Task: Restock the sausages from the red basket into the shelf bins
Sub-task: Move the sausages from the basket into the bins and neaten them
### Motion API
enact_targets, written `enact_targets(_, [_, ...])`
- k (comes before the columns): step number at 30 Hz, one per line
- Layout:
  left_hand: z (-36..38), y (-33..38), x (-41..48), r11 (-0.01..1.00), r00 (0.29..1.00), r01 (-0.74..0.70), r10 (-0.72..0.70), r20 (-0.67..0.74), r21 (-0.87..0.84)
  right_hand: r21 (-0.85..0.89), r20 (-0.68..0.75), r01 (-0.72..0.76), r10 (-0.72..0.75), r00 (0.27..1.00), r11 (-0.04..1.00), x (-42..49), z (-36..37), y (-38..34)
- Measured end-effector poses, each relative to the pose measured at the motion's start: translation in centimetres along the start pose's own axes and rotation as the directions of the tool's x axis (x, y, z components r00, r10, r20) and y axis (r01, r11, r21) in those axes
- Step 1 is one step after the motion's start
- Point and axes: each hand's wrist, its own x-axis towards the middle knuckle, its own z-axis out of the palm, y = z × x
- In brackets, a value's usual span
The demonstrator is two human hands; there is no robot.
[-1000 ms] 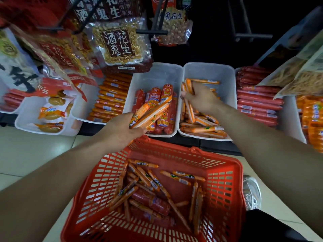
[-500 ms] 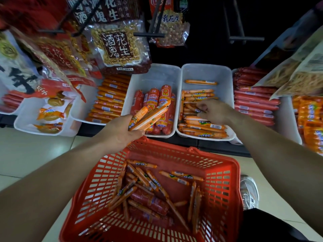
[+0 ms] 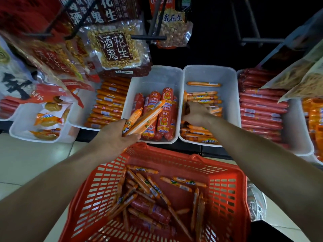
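The left hand (image 3: 111, 137) grips a bundle of thin orange sausages (image 3: 145, 117) above the red basket's (image 3: 225, 189) far rim. Their long axes slant up and to the right, with the far ends over the middle bin (image 3: 157, 75) of fat red sausages (image 3: 166, 116), which lie front to back. The right hand (image 3: 195, 114) reaches into the next white bin (image 3: 209, 74), fingers down among orange sausages (image 3: 201, 97) stacked crosswise, left to right; I cannot tell whether it grasps any. More loose sausages (image 3: 181, 183) lie in the basket at mixed angles.
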Motion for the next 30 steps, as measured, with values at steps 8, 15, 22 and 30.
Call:
enact_targets(8, [0.3,0.8,0.0,1.0,1.0,0.019,-0.019,-0.004,-0.018,0.252,-0.013,-0.045,0.05,0.999,0.967,-0.2,-0.3,-0.2])
enact_targets(15, [0.7,1.2,0.2,1.0,1.0,0.011,-0.011,-0.003,-0.015,0.68,-0.265,0.147,0.053,0.963,0.718,-2.8,-3.1,-0.5])
enact_targets(22, [1.4,1.4,0.6,0.995,0.998,-0.051,0.047,0.051,0.083,-0.028,-0.081,0.164,-0.166,0.983,0.986,-5.9,-5.3,6.6])
enact_targets(30, [4.2,7.8,8.5,0.952,0.983,-0.182,0.166,0.082,0.247,-0.27,-0.443,0.194,-0.3,0.845,0.943,-7.9,-4.3,11.5])
